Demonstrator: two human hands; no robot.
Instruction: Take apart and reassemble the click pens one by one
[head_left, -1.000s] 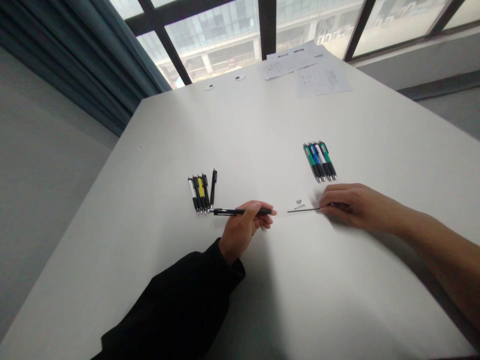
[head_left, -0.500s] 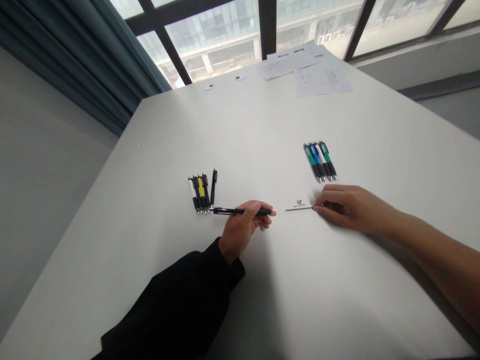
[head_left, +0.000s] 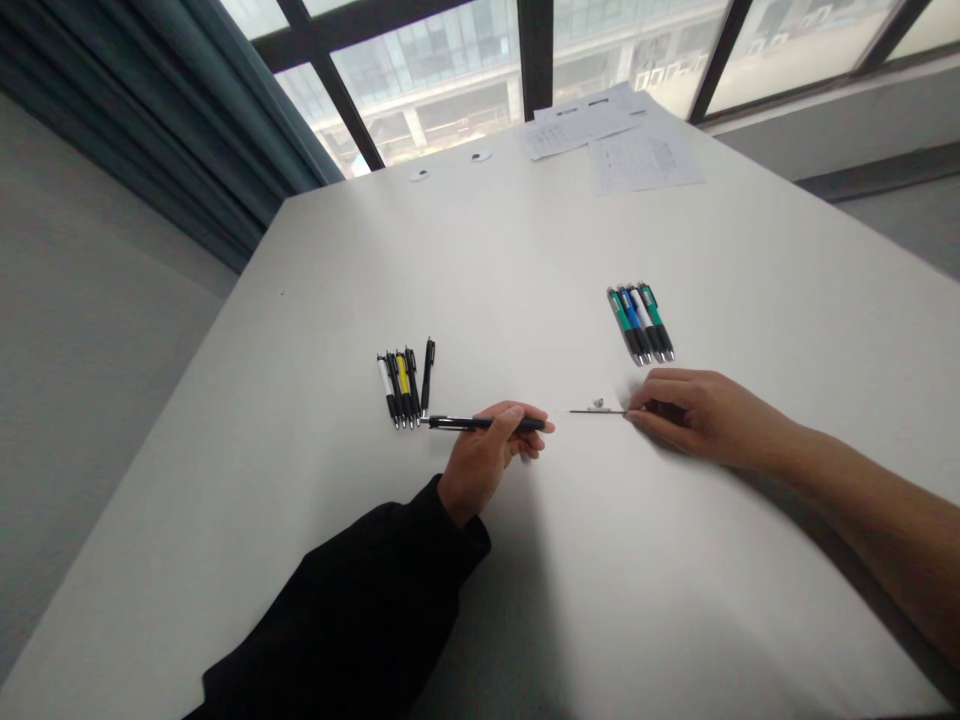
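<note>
My left hand (head_left: 491, 450) is closed around a black pen barrel (head_left: 450, 423), which lies level across the fingers with its grip end toward the right. Pinched between the thumb and fingertips of my right hand (head_left: 679, 412) is a thin dark pen refill (head_left: 596, 411). It points left at the barrel, with a gap between the two. Just behind the refill, a small metal pen tip (head_left: 598, 402) rests on the table; the refill partly covers other small parts there.
Left of the barrel lies a row of pens (head_left: 401, 388), black, white and yellow, with one black pen (head_left: 427, 375) slightly apart. Several green, blue and white pens (head_left: 640, 322) lie behind my right hand. Papers (head_left: 622, 140) cover the table's far edge, by the window.
The refill in my right hand has tilted to nearly level, its left end rising a little in view. My left hand and the barrel have shifted very slightly right.
</note>
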